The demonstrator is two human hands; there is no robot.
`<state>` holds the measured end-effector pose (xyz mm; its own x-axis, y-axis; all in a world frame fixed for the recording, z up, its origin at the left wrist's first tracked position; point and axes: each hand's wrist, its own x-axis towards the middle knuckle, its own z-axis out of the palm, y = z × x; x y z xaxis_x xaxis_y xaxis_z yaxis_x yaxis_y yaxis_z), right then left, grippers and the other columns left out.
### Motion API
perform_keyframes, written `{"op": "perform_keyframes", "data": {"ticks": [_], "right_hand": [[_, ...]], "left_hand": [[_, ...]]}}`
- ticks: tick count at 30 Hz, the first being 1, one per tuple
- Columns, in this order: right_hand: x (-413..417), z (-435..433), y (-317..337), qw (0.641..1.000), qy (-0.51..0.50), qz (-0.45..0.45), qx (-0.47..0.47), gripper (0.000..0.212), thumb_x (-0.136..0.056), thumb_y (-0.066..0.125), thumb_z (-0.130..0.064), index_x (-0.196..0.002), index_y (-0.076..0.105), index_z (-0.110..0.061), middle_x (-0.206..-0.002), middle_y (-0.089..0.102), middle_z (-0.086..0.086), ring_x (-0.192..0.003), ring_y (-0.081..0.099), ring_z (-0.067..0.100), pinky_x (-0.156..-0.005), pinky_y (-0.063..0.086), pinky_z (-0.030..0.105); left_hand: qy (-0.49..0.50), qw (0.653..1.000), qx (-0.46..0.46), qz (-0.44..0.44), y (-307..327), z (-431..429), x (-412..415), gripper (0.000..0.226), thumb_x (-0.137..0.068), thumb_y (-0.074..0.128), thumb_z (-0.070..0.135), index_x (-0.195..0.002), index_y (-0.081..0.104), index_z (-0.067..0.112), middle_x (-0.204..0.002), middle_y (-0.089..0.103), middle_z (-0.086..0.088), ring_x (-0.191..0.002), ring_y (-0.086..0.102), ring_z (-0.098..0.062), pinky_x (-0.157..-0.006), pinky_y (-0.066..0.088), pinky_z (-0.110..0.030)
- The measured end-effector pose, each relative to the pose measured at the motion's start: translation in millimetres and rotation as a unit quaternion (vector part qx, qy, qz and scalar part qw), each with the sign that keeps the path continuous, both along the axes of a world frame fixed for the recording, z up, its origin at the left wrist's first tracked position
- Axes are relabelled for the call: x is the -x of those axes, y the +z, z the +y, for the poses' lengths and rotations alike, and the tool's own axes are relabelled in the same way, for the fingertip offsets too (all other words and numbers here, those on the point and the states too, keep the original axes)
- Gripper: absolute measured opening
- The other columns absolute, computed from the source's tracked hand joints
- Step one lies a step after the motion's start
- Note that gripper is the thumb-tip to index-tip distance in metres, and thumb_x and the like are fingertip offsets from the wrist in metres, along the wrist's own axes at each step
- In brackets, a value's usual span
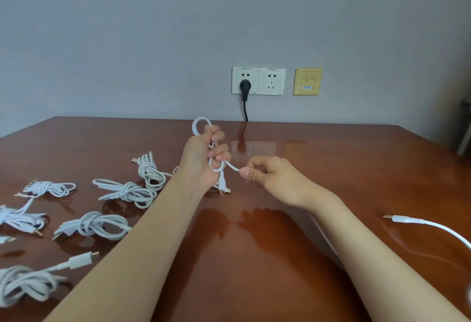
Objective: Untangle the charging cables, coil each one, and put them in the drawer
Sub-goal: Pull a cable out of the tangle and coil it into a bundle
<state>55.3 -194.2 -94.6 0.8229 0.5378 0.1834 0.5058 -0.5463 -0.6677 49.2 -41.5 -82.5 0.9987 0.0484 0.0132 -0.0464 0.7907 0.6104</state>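
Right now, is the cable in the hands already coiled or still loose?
Mostly coiled: the left hand grips a looped white cable, while the right hand pinches its loose tail end, not yet wrapped.

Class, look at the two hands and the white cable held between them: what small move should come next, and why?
Probably the right hand should wrap the free end it pinches around the thin white charging cable bunched in the left hand. The loops are gathered, the connectors hang below the fist, and knotted white cable bundles already lie on the glossy brown wooden table.

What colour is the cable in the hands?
White cable, clearest in the head view.
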Motion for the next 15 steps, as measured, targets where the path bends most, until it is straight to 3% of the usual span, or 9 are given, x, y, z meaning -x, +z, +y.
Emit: {"op": "perform_keyframes", "data": {"ticks": [5,8,10,13,15], "right_hand": [[0.6,-2.6,0.9,0.999,-0.003,-0.030,0.016,0.022,-0.094,0.053,-0.021,-0.072,0.052,-0.023,-0.060,0.045,-0.011,-0.055,0.038,0.002,-0.053,0.032,0.011],[2.6,-0.9,-3.3,0.996,-0.003,-0.076,0.056,0.016,-0.094,0.053,-0.023,-0.078,0.053,-0.023,-0.059,0.045,-0.007,-0.058,0.041,0.012,-0.055,0.034,0.018],[6.6,3.0,-5.1,0.990,0.009,-0.110,0.085,0.019,-0.094,0.052,-0.025,-0.075,0.049,-0.026,-0.056,0.043,-0.005,-0.060,0.041,0.021,-0.056,0.033,0.028],[15.7,11.7,-3.3,0.981,0.036,-0.159,0.105,0.022,-0.096,0.049,-0.027,-0.074,0.043,-0.027,-0.058,0.044,-0.002,-0.060,0.042,0.025,-0.056,0.032,0.030],[20.3,15.5,-0.9,0.972,0.046,-0.189,0.130,0.017,-0.096,0.047,-0.026,-0.080,0.041,-0.023,-0.062,0.046,0.002,-0.064,0.044,0.029,-0.057,0.031,0.032]], "left_hand": [[0.048,0.996,-0.075,0.007,0.2,-5.3,-1.7,0.035,-0.104,0.027,0.023,-0.072,0.040,0.016,-0.048,0.044,0.007,-0.029,0.025,-0.004,-0.031,0.023,-0.014],[0.091,0.981,-0.169,0.012,1.5,-11.6,-2.6,0.034,-0.104,0.029,0.022,-0.073,0.041,0.015,-0.042,0.041,0.008,-0.030,0.028,-0.005,-0.031,0.022,-0.013],[0.128,0.962,-0.239,0.024,0.9,-13.8,-2.6,0.033,-0.103,0.030,0.023,-0.073,0.041,0.015,-0.038,0.034,0.010,-0.029,0.024,-0.004,-0.032,0.020,-0.013],[0.186,0.930,-0.314,0.045,0.2,-12.7,-3.4,0.032,-0.102,0.030,0.022,-0.073,0.041,0.016,-0.042,0.032,0.009,-0.029,0.022,-0.004,-0.032,0.020,-0.014],[0.242,0.883,-0.400,0.045,-1.5,-12.1,-4.2,0.032,-0.102,0.031,0.023,-0.072,0.043,0.018,-0.053,0.043,-0.001,-0.037,0.038,-0.012,-0.039,0.032,-0.019]]}}
